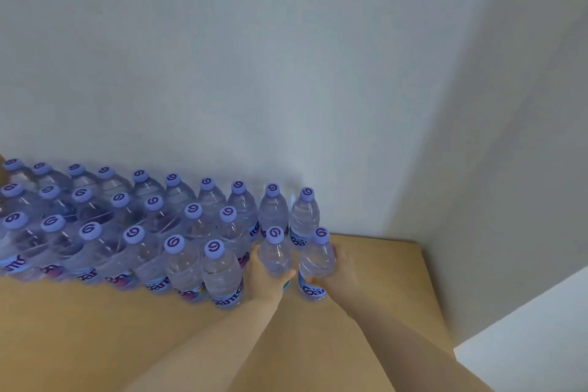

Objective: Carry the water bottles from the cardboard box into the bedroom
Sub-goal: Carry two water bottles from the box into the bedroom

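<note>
Both hands are wrapping around bottles standing upright on the brown bench [381, 264]. The left hand [265, 277] is holding one bottle [275, 256]. The right hand [334, 267] is holding another bottle [318, 261], just beside it. The big group of bottles [127, 226] is sitting on their left.

1. Light: soft, even, cool blue-grey cast; I see no glare on the wall [254, 57].
2. Shadow: the right-hand wall runs darker; faint shade under my forearms on the bench [95, 344].
3. Sharpness: whole frame slightly soft; far-left bottles [19, 232] smeared.
4. Distortion: wide-angle bending, the wall corner leaning noticeably.
</note>
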The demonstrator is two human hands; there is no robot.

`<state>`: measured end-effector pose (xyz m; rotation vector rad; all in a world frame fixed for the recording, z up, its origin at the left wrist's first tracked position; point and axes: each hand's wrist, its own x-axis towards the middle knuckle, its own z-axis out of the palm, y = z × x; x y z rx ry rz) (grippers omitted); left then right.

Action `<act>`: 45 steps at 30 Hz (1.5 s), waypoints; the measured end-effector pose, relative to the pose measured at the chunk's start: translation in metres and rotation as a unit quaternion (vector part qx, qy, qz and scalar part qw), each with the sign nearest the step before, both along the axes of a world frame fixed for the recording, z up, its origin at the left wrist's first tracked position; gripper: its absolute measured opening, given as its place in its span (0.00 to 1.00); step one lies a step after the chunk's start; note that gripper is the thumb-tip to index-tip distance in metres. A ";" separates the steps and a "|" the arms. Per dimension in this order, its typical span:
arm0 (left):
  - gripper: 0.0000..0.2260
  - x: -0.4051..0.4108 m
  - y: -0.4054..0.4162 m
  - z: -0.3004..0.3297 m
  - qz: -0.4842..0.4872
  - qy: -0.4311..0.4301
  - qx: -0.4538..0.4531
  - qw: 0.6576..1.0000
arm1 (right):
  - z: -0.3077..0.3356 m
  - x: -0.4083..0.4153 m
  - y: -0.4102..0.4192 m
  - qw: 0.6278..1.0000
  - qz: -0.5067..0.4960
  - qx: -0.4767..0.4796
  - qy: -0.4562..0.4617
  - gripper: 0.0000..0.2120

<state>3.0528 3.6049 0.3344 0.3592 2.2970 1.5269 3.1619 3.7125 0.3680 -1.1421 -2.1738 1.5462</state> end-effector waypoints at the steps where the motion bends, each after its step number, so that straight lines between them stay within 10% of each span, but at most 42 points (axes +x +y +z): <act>1: 0.38 0.002 0.000 0.002 0.004 0.000 -0.003 1.000 | -0.001 -0.001 0.003 1.000 0.000 -0.006 0.002 0.22; 12: 0.19 -0.014 -0.020 0.070 -0.170 0.114 -0.095 0.974 | -0.007 -0.002 0.014 0.996 0.084 0.011 -0.001 0.30; 22: 0.13 -0.001 -0.003 0.062 -0.074 0.168 -0.117 0.976 | 0.003 -0.001 0.013 0.994 0.096 0.055 -0.011 0.35; 45: 0.23 -0.030 0.022 0.075 -0.062 0.225 -0.297 0.926 | 0.008 -0.029 0.008 0.993 0.091 0.074 0.001 0.27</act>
